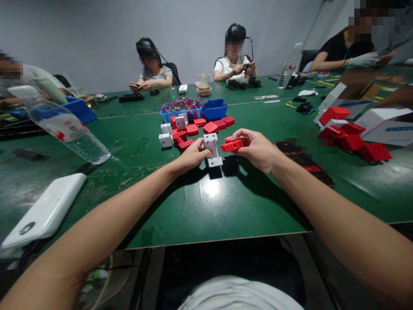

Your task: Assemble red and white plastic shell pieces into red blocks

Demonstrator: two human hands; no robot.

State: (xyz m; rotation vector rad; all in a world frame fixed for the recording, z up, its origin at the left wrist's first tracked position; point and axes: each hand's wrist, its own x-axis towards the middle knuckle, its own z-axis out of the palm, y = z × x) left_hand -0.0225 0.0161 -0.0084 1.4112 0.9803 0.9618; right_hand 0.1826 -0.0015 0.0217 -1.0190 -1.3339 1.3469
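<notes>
Between thumb and fingers, my left hand [194, 154] grips a white plastic bracket [211, 148] with small holes at its ends. It is held upright just above the green table. To its right, my right hand [254, 146] pinches a small red plastic block [231, 146] with a slot in its side. The bracket and the block are close together but apart. Behind my hands lies a loose pile of red blocks [192, 129] and white blocks [166, 140]. Some of my fingers are hidden behind the parts.
Blue bins [215, 109], one holding tangled wires [180, 104], stand behind the pile. At left are a water bottle [69, 129] and a white device [48, 209]. At right lie a phone [303, 161], more red blocks [351, 137] and a white box [383, 122]. Several people sit around the table.
</notes>
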